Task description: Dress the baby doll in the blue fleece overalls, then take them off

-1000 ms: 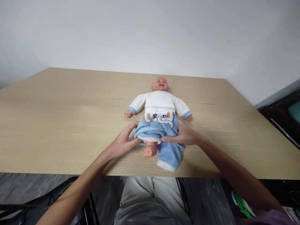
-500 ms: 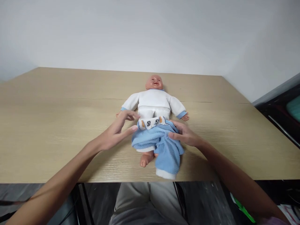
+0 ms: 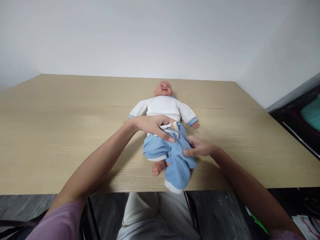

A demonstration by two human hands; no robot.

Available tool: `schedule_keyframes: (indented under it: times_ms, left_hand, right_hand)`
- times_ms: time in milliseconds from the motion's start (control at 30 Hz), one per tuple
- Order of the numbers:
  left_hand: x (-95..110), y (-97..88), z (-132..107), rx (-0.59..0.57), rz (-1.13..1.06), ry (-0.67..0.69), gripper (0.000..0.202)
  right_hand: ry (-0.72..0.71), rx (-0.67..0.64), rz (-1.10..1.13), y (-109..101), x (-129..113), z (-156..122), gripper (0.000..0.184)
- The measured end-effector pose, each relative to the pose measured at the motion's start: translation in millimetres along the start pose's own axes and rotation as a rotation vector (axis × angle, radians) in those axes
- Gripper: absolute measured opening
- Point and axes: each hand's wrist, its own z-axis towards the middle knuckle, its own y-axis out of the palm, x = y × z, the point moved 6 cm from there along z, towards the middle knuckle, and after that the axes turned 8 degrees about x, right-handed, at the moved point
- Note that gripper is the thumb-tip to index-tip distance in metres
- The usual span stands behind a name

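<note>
A baby doll [image 3: 163, 105] in a white top with blue cuffs lies on its back, head away from me. Light blue fleece pants [image 3: 178, 168] with white cuffs cover its lower body; one bare foot pokes out of the left leg, while the other leg hangs flat with no foot showing at its cuff. My left hand [image 3: 156, 126] reaches across the doll's belly and grips the pants' patterned waistband, thumb outside and fingers partly hidden behind it. On the right side, my right hand [image 3: 200, 146] pinches the fabric of the pants.
The doll lies near the front edge of a wooden table [image 3: 62, 140], with a white wall behind. Beyond the table's right side stands a dark-framed object with teal fabric [image 3: 311, 111]. My lap is below the front edge.
My left hand has moved right from beside the pants onto the waistband, which is now bunched and pulled right. My right hand has slid slightly lower along the pants.
</note>
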Motion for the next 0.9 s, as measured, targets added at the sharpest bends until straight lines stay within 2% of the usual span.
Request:
schedule_keyframes:
  times_ms: [67,100,200,267,333,367,500,567,633,700,767,833,900]
  left_hand:
    - [-4.6,4.9,3.5,-0.037,-0.023,0.017,0.04]
    - [-6.6,7.7,4.2,-0.06,-0.03,0.014,0.037]
    - [-10.3,15.2,3.5,-0.131,-0.05,-0.03,0.034]
    - [-11.9,16.7,2.0,-0.147,-0.04,-0.06,0.036]
    - [-13.0,15.3,1.0,-0.131,-0.019,-0.066,0.037]
    - [-13.5,13.9,0.8,-0.113,-0.015,-0.06,0.035]
    - [-14.2,10.0,0.3,-0.068,-0.068,-0.01,0.028]
    - [-15.2,11.0,-0.4,-0.08,-0.075,-0.009,0.03]
    - [-15.6,11.7,-0.7,-0.073,-0.053,-0.011,0.03]
    - [-15.4,10.9,-0.4,-0.029,-0.031,-0.013,0.03]
    - [-15.2,9.5,0.4,0.024,-0.045,-0.016,0.038]
    - [-16.5,9.8,1.1,0.038,-0.08,-0.033,0.056]
    - [-18.5,10.8,1.4,0.024,-0.109,-0.044,0.066]
  right_hand:
    - [0.015,-0.013,-0.009,-0.1,-1.4,-4.0,0.059]
    - [-0.007,0.054,0.011,-3.3,-3.6,-4.1,0.058]
    - [-0.1,0.368,0.117,-16.4,-9.9,-2.2,0.061]
    - [-0.117,0.501,0.147,-21.0,-10.8,-0.5,0.066]
    - [-0.075,0.495,0.108,-20.5,-9.5,2.0,0.068]
    - [-0.045,0.446,0.074,-19.0,-8.6,2.9,0.07]
    - [0.017,0.031,-0.017,-3.7,-6.7,-1.3,0.077]
    - [0.011,-0.094,-0.028,0.8,-5.8,-5.7,0.074]
    - [-0.02,-0.014,-0.027,-3.7,-4.9,-5.5,0.068]
    - [-0.081,0.203,0.001,-13.7,-5.3,-3.4,0.067]
    - [-0.109,0.377,0.038,-20.1,-4.2,-2.2,0.071]
    - [-0.083,0.409,0.056,-18.9,-2.1,-0.5,0.075]
    - [-0.041,0.343,0.041,-14.1,-1.3,0.7,0.074]
